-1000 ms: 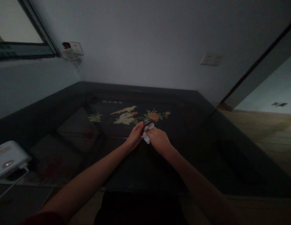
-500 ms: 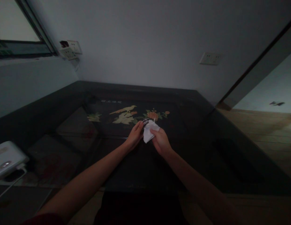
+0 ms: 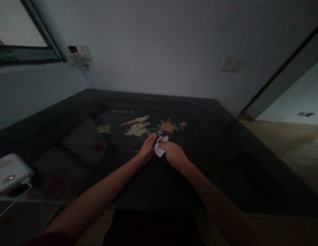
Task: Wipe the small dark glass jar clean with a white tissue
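My left hand (image 3: pixel 148 149) is closed on the left side of a small dark round object (image 3: pixel 166 133) with a shiny rim, perhaps a small bowl or ashtray; the dim light hides its exact kind. A crumpled white tissue (image 3: pixel 160 150) is pinched in my right hand (image 3: pixel 175 154), which presses it into the near part of that round object. Both hands are together over the middle of a dark tabletop (image 3: pixel 148 184). Beyond them the table carries a picture of yellow birds (image 3: pixel 137 126) and an orange flower (image 3: pixel 167 127).
At the left edge lies a white box-shaped device (image 3: pixel 12 172) with a white cable (image 3: pixel 14 203) plugged in. The table's far side meets a pale wall (image 3: pixel 153 51) with a socket (image 3: pixel 230 65). More sockets (image 3: pixel 80 56) are by the window.
My right hand has shifted slightly left with the tissue, pushing it into the round object, whose dark rim now shows more. My left hand keeps its hold nearly in place.
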The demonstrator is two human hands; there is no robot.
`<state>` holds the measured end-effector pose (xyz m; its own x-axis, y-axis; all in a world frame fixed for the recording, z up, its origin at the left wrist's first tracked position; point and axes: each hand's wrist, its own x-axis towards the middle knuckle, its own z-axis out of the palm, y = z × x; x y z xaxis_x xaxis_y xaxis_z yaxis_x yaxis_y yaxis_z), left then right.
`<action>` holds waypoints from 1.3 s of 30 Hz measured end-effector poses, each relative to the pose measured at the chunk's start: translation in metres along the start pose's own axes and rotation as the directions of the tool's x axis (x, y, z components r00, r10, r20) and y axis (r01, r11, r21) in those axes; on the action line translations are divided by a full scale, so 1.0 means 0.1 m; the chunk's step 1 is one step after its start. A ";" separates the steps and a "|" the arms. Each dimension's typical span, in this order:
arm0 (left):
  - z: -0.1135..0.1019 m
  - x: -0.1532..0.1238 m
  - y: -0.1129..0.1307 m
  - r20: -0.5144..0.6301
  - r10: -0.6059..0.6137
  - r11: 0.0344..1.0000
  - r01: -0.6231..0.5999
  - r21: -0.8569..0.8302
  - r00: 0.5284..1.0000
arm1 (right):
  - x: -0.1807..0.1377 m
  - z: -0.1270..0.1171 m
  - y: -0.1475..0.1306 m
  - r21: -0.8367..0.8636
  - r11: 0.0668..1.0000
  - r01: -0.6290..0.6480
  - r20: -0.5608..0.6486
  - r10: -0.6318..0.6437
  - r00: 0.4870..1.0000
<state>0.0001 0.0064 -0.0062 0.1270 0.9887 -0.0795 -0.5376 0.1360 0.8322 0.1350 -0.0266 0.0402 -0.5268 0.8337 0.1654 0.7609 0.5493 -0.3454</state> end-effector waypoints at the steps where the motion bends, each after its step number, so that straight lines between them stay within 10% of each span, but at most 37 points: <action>1: 0.00 -0.01 0.01 -0.008 -0.011 1.000 0.011 0.010 1.000 | 0.00 -0.01 -0.02 -0.089 0.996 0.006 0.023 -0.004 1.000; 8: 0.01 -0.02 0.01 -0.002 -0.031 0.999 0.031 0.013 1.000 | 0.01 -0.01 -0.06 -0.290 0.957 0.014 0.063 0.004 0.998; 15: 0.02 -0.02 0.00 0.044 0.034 0.999 -0.034 0.009 0.998 | 0.01 0.08 -0.02 0.250 0.963 -0.106 -0.095 0.133 0.987; 20: -0.01 -0.01 -0.03 0.041 0.010 1.000 -0.010 -0.005 0.999 | 0.10 0.33 0.04 0.867 0.494 -0.058 -0.166 0.398 0.902; 24: -0.02 0.01 -0.06 0.037 0.015 1.000 -0.014 -0.013 0.999 | 0.15 0.46 0.05 0.984 0.173 0.041 -0.126 0.521 0.844; 26: -0.02 0.02 -0.06 0.030 0.021 1.000 -0.021 -0.014 0.999 | 0.14 0.44 0.05 0.971 0.237 0.030 -0.149 0.502 0.852; 33: -0.01 0.01 -0.03 0.017 0.015 1.000 -0.015 0.000 1.000 | 0.03 0.15 0.05 0.402 0.914 -0.054 -0.145 0.122 0.982; 39: 0.02 -0.03 0.03 0.031 -0.044 0.999 0.044 0.012 0.999 | 0.03 -0.03 0.02 -0.209 0.977 0.035 0.072 -0.021 0.997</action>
<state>-0.0004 0.0040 -0.0031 0.1761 0.9793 -0.0993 -0.5212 0.1784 0.8346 0.1359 -0.0233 0.0424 -0.5682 0.8161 0.1054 0.8042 0.5779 -0.1389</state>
